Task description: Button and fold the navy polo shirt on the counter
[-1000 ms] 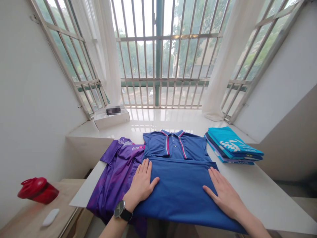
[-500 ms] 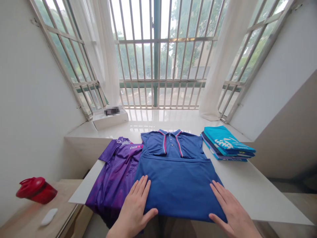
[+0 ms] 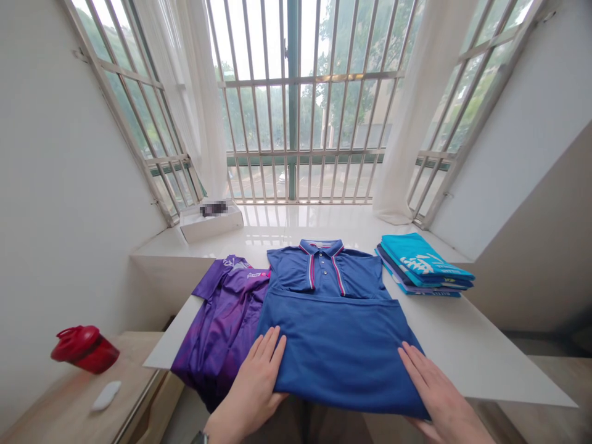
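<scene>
A blue polo shirt (image 3: 340, 351) with red-and-white trimmed collar and placket lies on the white tabletop (image 3: 485, 351), its lower part folded up over the chest. My left hand (image 3: 252, 388) sits at the shirt's near left edge, fingers on top of the cloth. My right hand (image 3: 439, 394) grips the near right edge, with the thumb tucked beneath. Next to the polo on the left lies a purple printed jersey (image 3: 219, 324), partly under the polo's edge. A watch (image 3: 200, 438) barely shows at the bottom edge on my left wrist.
A stack of folded teal shirts (image 3: 420, 265) lies to the right of the polo. Behind stand a white box (image 3: 211, 223) on the glossy windowsill (image 3: 296, 231) and barred windows. Down left, a wooden side table (image 3: 139, 370) holds a red shaker bottle (image 3: 86, 348) and a white mouse (image 3: 105, 395).
Both hands have moved from flat on the shirt's middle to its near edge. The folded cloth has drawn in from the table's front edge, and the view has shifted slightly.
</scene>
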Action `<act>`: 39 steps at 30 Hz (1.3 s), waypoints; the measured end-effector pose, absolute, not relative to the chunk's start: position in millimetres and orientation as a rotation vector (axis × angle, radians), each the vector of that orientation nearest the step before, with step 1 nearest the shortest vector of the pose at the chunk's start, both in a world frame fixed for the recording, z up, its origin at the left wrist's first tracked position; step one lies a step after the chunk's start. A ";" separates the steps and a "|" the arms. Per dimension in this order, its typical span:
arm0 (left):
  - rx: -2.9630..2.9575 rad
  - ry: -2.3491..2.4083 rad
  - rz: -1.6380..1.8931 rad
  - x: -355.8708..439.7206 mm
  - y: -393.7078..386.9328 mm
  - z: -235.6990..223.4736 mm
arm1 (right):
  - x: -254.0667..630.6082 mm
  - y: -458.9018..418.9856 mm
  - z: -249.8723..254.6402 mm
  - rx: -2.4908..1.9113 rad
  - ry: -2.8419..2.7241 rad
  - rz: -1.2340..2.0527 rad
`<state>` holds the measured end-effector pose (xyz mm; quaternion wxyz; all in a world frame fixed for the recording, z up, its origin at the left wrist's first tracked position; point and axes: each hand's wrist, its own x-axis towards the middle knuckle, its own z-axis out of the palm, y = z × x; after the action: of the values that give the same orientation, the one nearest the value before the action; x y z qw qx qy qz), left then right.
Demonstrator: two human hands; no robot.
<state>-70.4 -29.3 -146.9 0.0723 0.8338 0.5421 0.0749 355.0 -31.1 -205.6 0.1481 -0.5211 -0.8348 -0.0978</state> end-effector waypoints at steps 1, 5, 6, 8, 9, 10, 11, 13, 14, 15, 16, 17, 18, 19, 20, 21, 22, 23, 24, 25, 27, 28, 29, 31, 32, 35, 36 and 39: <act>2.499 1.620 0.209 -69.9 -25.1 -144.2 | 354.9 -28.6 -204.5 -1.503 -2.402 -0.281; 2.480 1.609 0.191 -67.7 -13.7 -138.0 | 354.4 -18.7 -201.4 -1.535 -2.391 -0.250; 2.470 1.596 0.184 -68.4 -12.9 -136.6 | 355.4 -17.1 -201.0 -1.539 -2.404 -0.220; 2.449 1.542 0.170 -72.4 -11.3 -130.3 | 359.2 -14.1 -199.1 -1.581 -2.435 -0.128; 2.436 1.503 0.163 -75.5 -8.8 -124.8 | 361.5 -12.1 -196.9 -1.612 -2.455 -0.067; 2.421 1.459 0.160 -79.2 -4.0 -117.5 | 363.3 -9.3 -193.3 -1.652 -2.470 0.000; 2.407 1.413 0.169 -83.0 4.1 -108.7 | 364.0 -5.3 -187.9 -1.697 -2.480 0.068; 2.382 1.362 0.228 -90.4 32.3 -89.0 | 359.2 6.7 -171.1 -1.774 -2.487 0.178; 2.374 1.364 0.288 -93.7 52.7 -79.7 | 352.7 14.8 -159.7 -1.802 -2.479 0.212; 2.364 1.416 0.359 -96.9 76.8 -71.9 | 343.4 23.9 -146.6 -1.813 -2.474 0.232; 2.352 1.489 0.408 -100.0 103.8 -66.1 | 331.5 33.8 -132.4 -1.796 -2.471 0.245; 2.310 1.591 0.430 -103.1 132.5 -62.8 | 317.6 44.0 -117.7 -1.751 -2.468 0.259; 2.240 1.699 0.426 -106.2 161.6 -62.1 | 302.6 54.4 -103.3 -1.693 -2.478 0.294; 2.173 1.804 0.405 -109.4 189.9 -63.7 | 287.4 64.5 -89.8 -1.636 -2.503 0.345; 2.112 1.912 0.367 -112.5 216.2 -67.5 | 273.2 74.3 -78.0 -1.587 -2.529 0.393; 2.065 1.993 0.327 -115.5 239.7 -72.9 | 260.7 83.6 -68.5 -1.541 -2.559 0.435; 2.034 2.035 0.299 -118.4 259.7 -79.4 | 250.7 92.3 -61.4 -1.499 -2.574 0.452; 2.007 2.063 0.273 -121.0 276.1 -86.5 | 243.6 100.3 -56.9 -1.461 -2.577 0.459; 1.983 2.080 0.254 -123.4 289.1 -93.6 | 239.3 107.5 -54.9 -1.430 -2.578 0.462; 1.957 2.092 0.242 -125.7 298.8 -100.4 | 237.8 113.9 -55.0 -1.408 -2.574 0.467; 1.894 2.125 0.229 -129.8 310.8 -112.1 | 240.8 124.1 -60.0 -1.403 -2.567 0.496; 1.862 2.138 0.230 -131.8 314.1 -116.9 | 244.4 127.9 -63.8 -1.418 -2.561 0.516; 1.834 2.145 0.232 -133.7 316.4 -121.0 | 248.5 130.7 -67.9 -1.440 -2.549 0.530; 1.796 2.139 0.238 -136.7 319.2 -127.0 | 257.9 132.8 -75.5 -1.503 -2.507 0.525; 1.789 2.132 0.247 -137.5 320.0 -128.5 | 263.1 131.8 -78.9 -1.542 -2.482 0.509; 1.849 2.110 0.274 -135.2 316.9 -123.6 | 284.1 116.5 -89.4 -1.657 -2.400 0.436; 1.904 2.108 0.282 -132.7 311.7 -118.0 | 294.1 106.4 -94.6 -1.684 -2.375 0.403; 2.185 2.044 0.351 -121.3 270.0 -93.1 | 334.4 61.6 -123.2 -1.697 -2.325 0.242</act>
<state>-121.3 270.0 -93.1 0.0645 0.7238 0.6771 0.1162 334.4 61.6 -123.2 0.1263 -0.5829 -0.7983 0.0833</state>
